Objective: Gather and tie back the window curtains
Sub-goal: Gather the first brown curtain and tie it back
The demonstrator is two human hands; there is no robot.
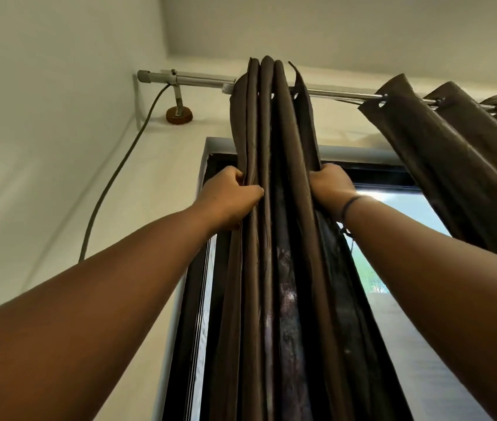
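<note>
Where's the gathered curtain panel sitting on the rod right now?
In the head view, the gathered curtain panel hangs bunched toward the left end of the rod, held between the left hand and right hand, above the window's left edge.

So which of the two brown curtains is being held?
The bunched curtain nearest the rod's left end; both hands, left hand and right hand, grip its folds. The other curtain hangs untouched.
</note>
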